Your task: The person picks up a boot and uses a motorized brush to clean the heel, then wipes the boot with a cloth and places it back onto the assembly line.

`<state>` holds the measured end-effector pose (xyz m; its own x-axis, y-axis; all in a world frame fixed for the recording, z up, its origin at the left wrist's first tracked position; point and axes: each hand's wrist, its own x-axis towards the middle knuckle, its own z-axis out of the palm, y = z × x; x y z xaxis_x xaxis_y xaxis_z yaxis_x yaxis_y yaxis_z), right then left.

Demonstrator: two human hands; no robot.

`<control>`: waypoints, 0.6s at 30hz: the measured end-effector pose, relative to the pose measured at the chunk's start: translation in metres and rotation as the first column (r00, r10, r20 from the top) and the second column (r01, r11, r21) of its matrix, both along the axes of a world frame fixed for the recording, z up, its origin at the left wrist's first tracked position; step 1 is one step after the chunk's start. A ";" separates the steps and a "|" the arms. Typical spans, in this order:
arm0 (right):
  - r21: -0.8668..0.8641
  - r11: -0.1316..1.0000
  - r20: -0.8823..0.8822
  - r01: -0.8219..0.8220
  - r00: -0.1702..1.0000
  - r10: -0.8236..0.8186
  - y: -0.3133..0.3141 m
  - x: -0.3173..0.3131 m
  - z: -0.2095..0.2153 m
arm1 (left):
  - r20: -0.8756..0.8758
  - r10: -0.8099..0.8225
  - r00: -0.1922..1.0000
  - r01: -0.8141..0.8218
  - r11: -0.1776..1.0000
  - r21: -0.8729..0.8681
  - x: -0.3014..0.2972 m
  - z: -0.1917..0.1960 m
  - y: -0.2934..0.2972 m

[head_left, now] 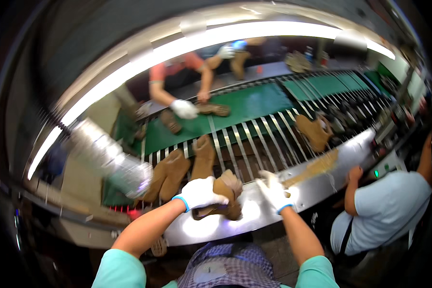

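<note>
My left hand (204, 194), in a white glove with a blue cuff, is closed on a brown shoe (231, 186) at the near metal ledge. The shoe lies tilted, its opening partly hidden by my fingers. To its right my right hand (273, 190), gloved the same way, is held over the ledge with fingers apart and nothing in it. Just beyond my left hand, a brown boot (204, 156) rests on the slatted rack. A pair of brown boots (175, 175) lies left of it, on the same slats.
The shiny metal ledge (317, 168) runs along the near side. Beyond the slatted conveyor, a green belt (259, 108) carries footwear that co-workers handle. Another brown boot (314, 133) sits farther right. A foil-wrapped duct (113, 158) hangs at left; a person (384, 206) stands at right.
</note>
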<state>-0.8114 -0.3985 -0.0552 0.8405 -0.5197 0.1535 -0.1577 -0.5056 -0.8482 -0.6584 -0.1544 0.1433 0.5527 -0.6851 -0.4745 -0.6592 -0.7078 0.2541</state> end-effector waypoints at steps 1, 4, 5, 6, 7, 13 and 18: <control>-0.055 0.998 -0.277 -0.036 0.961 0.020 -0.010 -0.021 0.019 | -0.079 0.148 0.986 -0.156 0.983 -0.096 0.004 -0.017 0.025; -0.363 0.932 -0.579 -0.020 0.788 -0.209 -0.034 -0.081 -0.058 | -0.307 0.417 0.856 -0.504 0.806 -0.311 -0.017 -0.054 0.096; -0.377 0.924 -0.671 -0.058 0.705 -0.229 -0.030 -0.087 -0.069 | -0.289 0.491 0.822 -0.565 0.769 -0.300 -0.028 -0.106 0.132; -0.464 0.882 -0.652 -0.082 0.706 -0.278 -0.022 -0.087 -0.084 | -0.283 0.555 0.782 -0.621 0.730 -0.285 -0.040 -0.173 0.160; -0.517 0.835 -0.681 -0.188 0.682 -0.268 -0.027 -0.091 -0.108 | -0.400 0.572 0.716 -0.694 0.644 -0.322 -0.059 -0.206 0.179; 0.557 0.817 -0.518 0.152 0.832 0.198 0.076 -0.038 0.006 | -0.364 0.822 0.438 -0.899 0.414 -0.145 -0.136 -0.218 0.193; 0.804 0.560 -0.588 0.203 0.414 0.694 0.195 0.002 0.074 | -0.240 0.791 0.563 -0.797 0.444 -0.409 -0.127 -0.236 0.194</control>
